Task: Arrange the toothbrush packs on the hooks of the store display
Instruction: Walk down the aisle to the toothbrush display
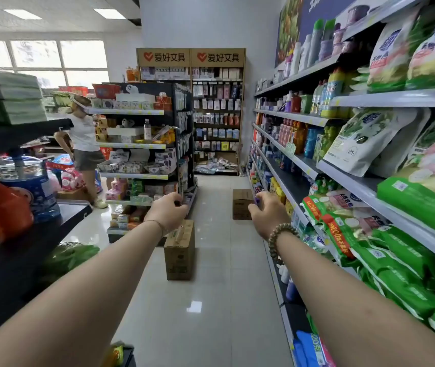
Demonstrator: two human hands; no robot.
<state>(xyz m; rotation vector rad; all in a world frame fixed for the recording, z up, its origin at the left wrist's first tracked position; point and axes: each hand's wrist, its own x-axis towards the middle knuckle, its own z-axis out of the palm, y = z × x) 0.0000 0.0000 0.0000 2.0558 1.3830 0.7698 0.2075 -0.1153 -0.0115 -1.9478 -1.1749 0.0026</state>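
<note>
Underfoot, a glossy pale tiled floor (211,300) runs down a narrow shop aisle and mirrors the ceiling lights. On the right stand grey metal shelves (396,98) stacked with plump, soft green plastic bags (409,282) and, further along, rigid bottles. Two brown cardboard boxes (180,250) stand upright on the tiles, well apart from each other. At the far wall rises a wood-framed stationery rack (217,112).

The toothbrush packs (184,120), slim and flat, hang in rows on the black end panel (187,165) of the middle shelving unit, far ahead of both outstretched arms; the hooks are too small to make out.

The left hand (167,211), a thin chain at its wrist, has curled fingers, but I cannot tell whether it holds anything. The right hand (268,210), with a bead bracelet (280,238) on its wrist, curls its fingers around a small purple item (257,200) of unclear kind.
</note>
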